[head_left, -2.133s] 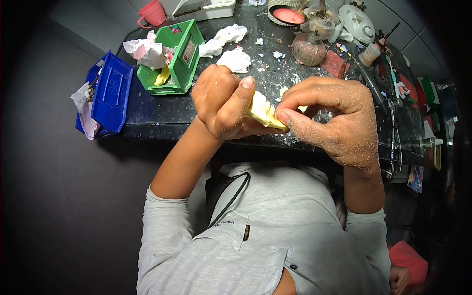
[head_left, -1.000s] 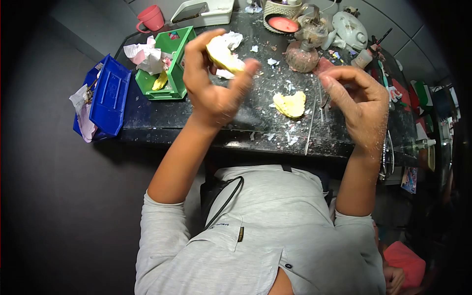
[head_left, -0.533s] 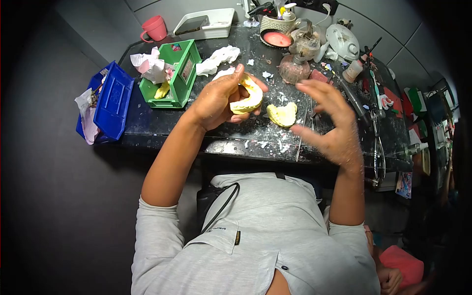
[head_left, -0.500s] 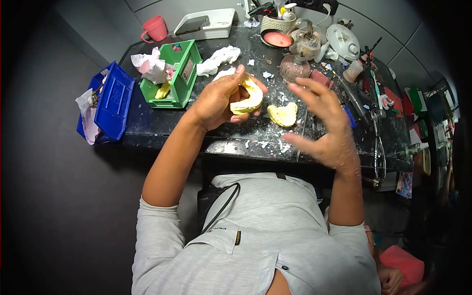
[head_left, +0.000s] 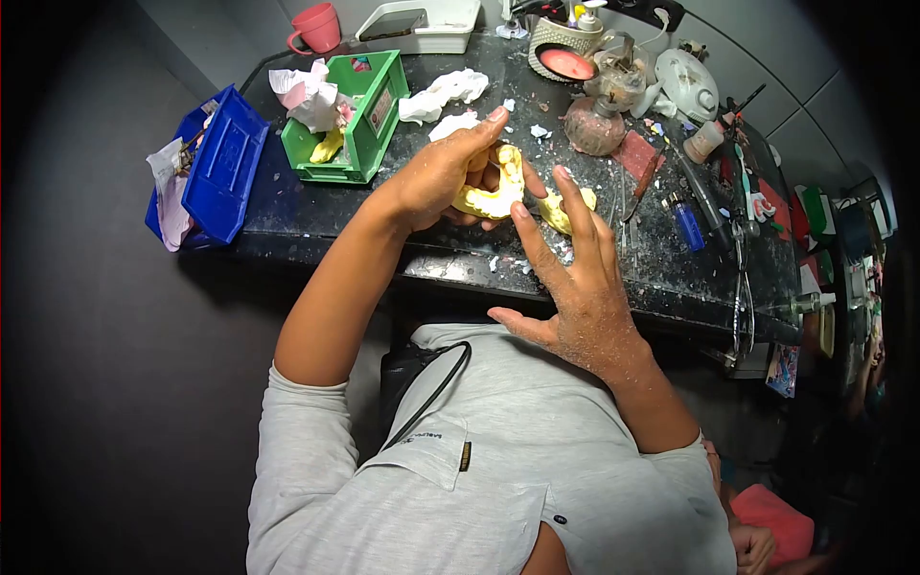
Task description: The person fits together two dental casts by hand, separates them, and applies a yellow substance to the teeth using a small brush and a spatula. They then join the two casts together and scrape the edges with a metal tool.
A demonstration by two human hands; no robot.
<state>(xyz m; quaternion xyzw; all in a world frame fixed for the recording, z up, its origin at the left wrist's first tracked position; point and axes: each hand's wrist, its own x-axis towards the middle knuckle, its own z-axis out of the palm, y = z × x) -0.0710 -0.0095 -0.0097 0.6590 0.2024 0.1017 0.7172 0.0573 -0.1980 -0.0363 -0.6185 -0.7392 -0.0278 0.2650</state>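
A yellow dental cast (head_left: 500, 199), shaped like a horseshoe with teeth along it, rests in my left hand (head_left: 433, 184). The fingers are curled under the cast and the thumb points up, away from it. My right hand (head_left: 586, 302) is dusted with pale grains and has its fingers spread. Its index fingertip is right at the cast's edge, and nothing is in its grasp. Partly hidden behind those fingers, a second yellow dental cast (head_left: 554, 213) lies on the black worktable (head_left: 661, 278).
Left on the table are a green bin (head_left: 359, 144) with paper scraps and a blue bin (head_left: 222, 172). A glass burner (head_left: 591, 125), a blue lighter (head_left: 687, 222) and metal tools stand or lie right. Crumpled tissue (head_left: 446, 93) lies behind my left hand. Another person's hand (head_left: 755, 546) shows lower right.
My right hand has swung left and toward my body, bringing its fingertips to the held cast. My left hand has turned the cast slightly. The camera view has shifted a little.
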